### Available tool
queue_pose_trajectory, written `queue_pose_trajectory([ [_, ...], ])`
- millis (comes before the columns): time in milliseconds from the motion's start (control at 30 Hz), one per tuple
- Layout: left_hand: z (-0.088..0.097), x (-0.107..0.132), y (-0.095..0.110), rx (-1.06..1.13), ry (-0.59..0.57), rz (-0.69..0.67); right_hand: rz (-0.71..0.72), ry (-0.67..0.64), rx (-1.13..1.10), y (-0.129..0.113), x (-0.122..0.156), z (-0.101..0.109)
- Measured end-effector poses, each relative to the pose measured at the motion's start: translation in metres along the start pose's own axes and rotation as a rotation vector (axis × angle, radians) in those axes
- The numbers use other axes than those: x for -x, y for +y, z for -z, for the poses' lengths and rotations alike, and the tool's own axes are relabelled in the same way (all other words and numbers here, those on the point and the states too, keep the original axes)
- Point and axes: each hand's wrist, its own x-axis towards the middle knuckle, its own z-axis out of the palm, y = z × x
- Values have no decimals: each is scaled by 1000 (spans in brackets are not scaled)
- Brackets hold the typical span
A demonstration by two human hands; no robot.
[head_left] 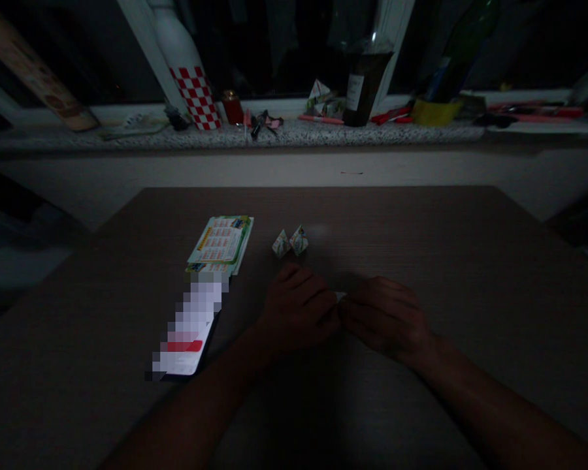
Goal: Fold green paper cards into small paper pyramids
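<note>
Paper piece (340,296) pinched in closed grip, left hand (300,307) and right hand (388,318); labelled cup (365,88), contents unclear.

From my end, I have the left forearm (191,411) angled in from the lower left and the right forearm (500,405) from the lower right, both bare. My left hand (301,307) is back-up, fingers curled under, knuckles forward. My right hand (389,320) slants inward, its fingers bent and lying close together. Each grip is drawn into a pinch, fingertips facing just beside each other; the thumbs are too dark to read.
</note>
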Motion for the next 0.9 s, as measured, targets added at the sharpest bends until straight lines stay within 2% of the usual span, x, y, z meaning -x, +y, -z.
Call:
queue_pose_trajectory([
  [100, 2, 0, -5, -10, 26, 18, 90, 49, 41, -1, -2, 3],
  [167, 3, 2, -10, -17, 46, 40, 100, 68, 58, -2, -2, 5],
  [367, 6, 5, -25, -42, 76, 95, 82, 80, 68, -4, -3, 15],
  [433, 7, 7, -30, -54, 113, 112, 66, 114, 65, -5, -5, 19],
  [533, 9, 8, -30, -52, 187, 202, 0, 89, 48, -6, -8, 25],
  [600, 10, 7, -24, 12, 156, 209, 5, 95, 39, -5, -7, 25],
  [667, 10, 5, -14, 67, 179, 177, 22, 100, 16, -3, -5, 21],
  [800, 7, 4, -1, 198, 14, 56, 15, 69, -9, -1, -2, 13],
  [900, 2, 8, 0, 280, -49, 76, -29, 58, -23, -1, -4, 10],
])
